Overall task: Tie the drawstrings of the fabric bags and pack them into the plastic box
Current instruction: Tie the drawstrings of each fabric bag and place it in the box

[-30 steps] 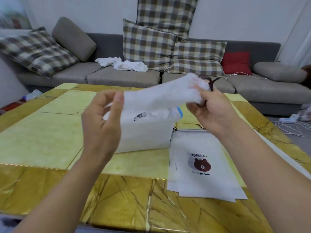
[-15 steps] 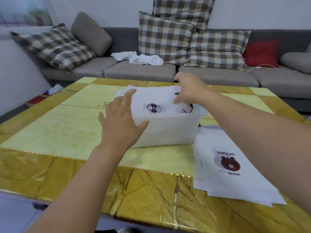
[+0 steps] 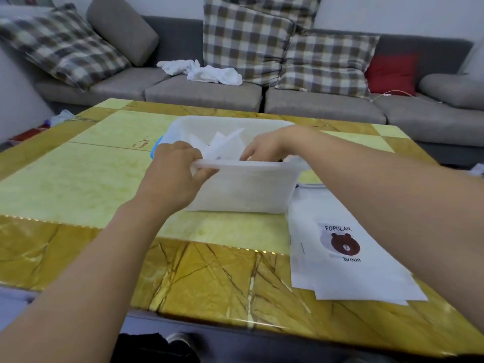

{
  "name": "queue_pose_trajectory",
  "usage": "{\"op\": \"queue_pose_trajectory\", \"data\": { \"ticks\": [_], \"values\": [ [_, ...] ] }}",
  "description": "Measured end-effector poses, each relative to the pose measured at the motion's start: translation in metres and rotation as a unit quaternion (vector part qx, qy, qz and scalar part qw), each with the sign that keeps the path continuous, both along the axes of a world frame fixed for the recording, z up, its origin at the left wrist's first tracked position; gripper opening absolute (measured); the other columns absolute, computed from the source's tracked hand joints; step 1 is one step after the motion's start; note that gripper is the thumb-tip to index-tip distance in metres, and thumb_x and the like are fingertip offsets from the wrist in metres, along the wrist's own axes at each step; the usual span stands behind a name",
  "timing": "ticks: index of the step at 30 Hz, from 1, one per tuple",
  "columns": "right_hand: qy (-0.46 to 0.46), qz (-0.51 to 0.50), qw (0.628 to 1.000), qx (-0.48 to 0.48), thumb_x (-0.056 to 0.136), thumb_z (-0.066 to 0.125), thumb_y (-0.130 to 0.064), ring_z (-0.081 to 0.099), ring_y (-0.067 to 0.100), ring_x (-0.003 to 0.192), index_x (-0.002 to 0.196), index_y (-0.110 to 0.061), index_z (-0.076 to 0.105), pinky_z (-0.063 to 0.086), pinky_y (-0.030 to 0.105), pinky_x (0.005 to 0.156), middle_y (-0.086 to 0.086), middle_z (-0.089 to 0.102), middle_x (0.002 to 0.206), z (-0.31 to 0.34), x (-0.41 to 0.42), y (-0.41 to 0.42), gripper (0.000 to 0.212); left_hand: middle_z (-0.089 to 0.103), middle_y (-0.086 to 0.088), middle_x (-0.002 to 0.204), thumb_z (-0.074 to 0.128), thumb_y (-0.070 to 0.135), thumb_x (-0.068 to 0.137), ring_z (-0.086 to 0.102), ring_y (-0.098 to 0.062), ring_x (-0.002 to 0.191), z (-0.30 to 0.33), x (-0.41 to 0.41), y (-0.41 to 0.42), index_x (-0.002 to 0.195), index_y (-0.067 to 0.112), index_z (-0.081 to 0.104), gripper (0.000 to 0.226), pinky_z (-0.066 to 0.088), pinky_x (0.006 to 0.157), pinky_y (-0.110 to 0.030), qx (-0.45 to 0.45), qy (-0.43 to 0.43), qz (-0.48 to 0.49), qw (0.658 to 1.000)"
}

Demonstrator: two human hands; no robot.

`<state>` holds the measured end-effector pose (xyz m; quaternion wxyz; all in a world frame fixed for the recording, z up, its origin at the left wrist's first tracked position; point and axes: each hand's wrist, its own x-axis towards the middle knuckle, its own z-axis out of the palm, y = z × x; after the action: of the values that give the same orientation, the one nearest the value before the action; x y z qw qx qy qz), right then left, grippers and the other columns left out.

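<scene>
A translucent white plastic box [image 3: 243, 189] stands in the middle of the table. White fabric bags [image 3: 222, 142] lie crumpled inside it. My left hand [image 3: 175, 174] grips the box's near rim at its left corner, thumb on the outside. My right hand [image 3: 262, 146] reaches down into the box onto the bags; its fingertips are hidden behind the rim. A stack of flat white fabric bags [image 3: 340, 252] with a brown bear print lies on the table right of the box, partly under my right forearm.
The table [image 3: 78, 184] has a yellow and gold marble-pattern top. A blue lid edge [image 3: 155, 146] shows at the box's left side. Behind the table runs a grey sofa [image 3: 204, 93] with checked cushions and a white cloth [image 3: 204, 70].
The bag I held up has gone into the box. My left hand has come down from above the box onto its near rim, and my right hand has sunk deeper inside.
</scene>
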<state>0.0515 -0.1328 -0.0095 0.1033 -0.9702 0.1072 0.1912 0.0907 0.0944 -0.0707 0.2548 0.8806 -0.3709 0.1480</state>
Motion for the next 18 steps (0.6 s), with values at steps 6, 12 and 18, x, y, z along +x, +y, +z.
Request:
{"op": "queue_pose_trajectory", "data": {
  "ticks": [6, 12, 18],
  "values": [
    [-0.549, -0.14, 0.821, 0.07, 0.08, 0.077, -0.033, 0.052, 0.006, 0.056, 0.072, -0.015, 0.071, 0.044, 0.026, 0.06, -0.004, 0.065, 0.064, 0.034, -0.105, -0.064, 0.02, 0.042, -0.002, 0.144, 0.068, 0.043, 0.074, 0.028, -0.032, 0.139, 0.019, -0.033, -0.009, 0.122, 0.029, 0.057, 0.051, 0.018, 0.114, -0.064, 0.081, -0.002, 0.113, 0.99],
    [-0.17, -0.167, 0.97, 0.048, 0.086, 0.076, -0.027, 0.057, 0.021, 0.116, 0.132, -0.014, 0.061, 0.042, 0.028, 0.095, 0.005, 0.061, 0.136, -0.09, -0.148, -0.107, 0.05, 0.06, 0.0, 0.131, 0.058, 0.024, 0.071, 0.049, -0.026, 0.126, 0.026, -0.072, -0.042, 0.125, 0.02, 0.061, 0.054, 0.035, 0.111, -0.041, -0.009, -0.019, -0.089, 0.996],
    [-0.248, -0.191, 0.95, 0.011, 0.083, 0.077, -0.034, 0.056, 0.027, 0.115, 0.135, -0.021, 0.058, 0.046, 0.035, 0.094, 0.003, 0.053, 0.121, -0.129, -0.142, -0.129, 0.057, 0.066, -0.002, 0.126, 0.067, 0.017, 0.09, 0.058, -0.027, 0.118, 0.005, -0.069, -0.071, 0.128, 0.016, 0.062, 0.038, 0.04, 0.102, -0.038, 0.0, -0.052, -0.115, 0.992]
  ]
}}
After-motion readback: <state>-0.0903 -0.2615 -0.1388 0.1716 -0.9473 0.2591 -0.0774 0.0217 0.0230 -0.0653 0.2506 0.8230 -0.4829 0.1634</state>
